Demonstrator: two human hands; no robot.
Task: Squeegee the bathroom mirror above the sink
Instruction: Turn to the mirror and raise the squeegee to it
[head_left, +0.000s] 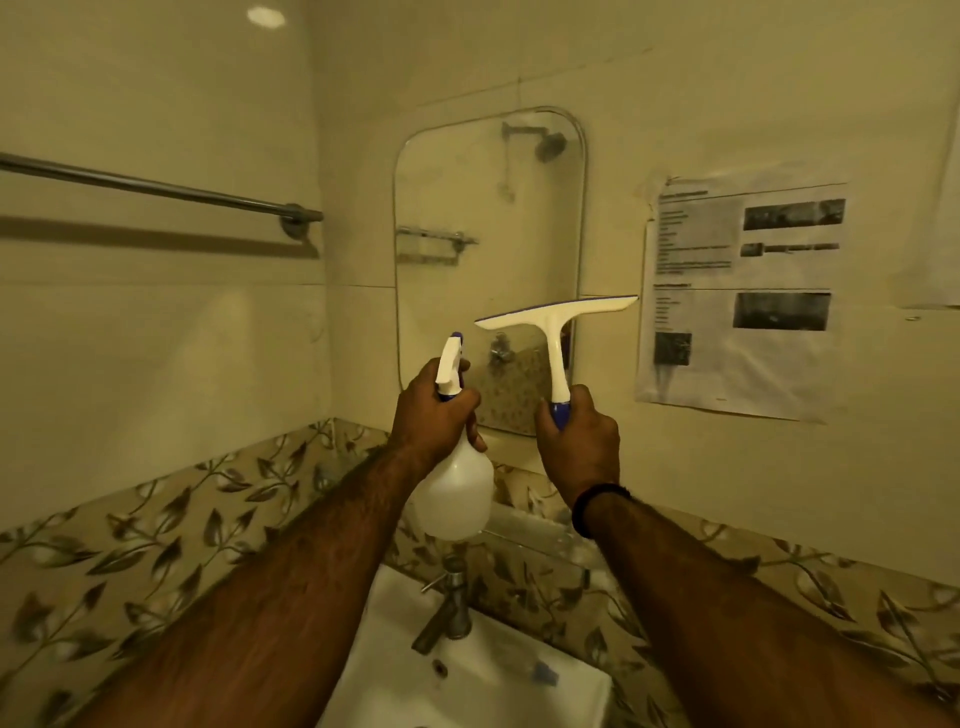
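A rounded rectangular mirror hangs on the cream wall above a white sink. My right hand grips the blue end of a white squeegee, held upright with its blade across the mirror's lower right part and past its right edge. My left hand grips the neck of a translucent white spray bottle, whose nozzle points toward the mirror's lower left area. Whether the blade touches the glass is unclear.
A metal tap stands at the back of the sink. A chrome towel bar runs along the left wall. A printed paper notice is taped right of the mirror. Leaf-patterned tiles band the wall below.
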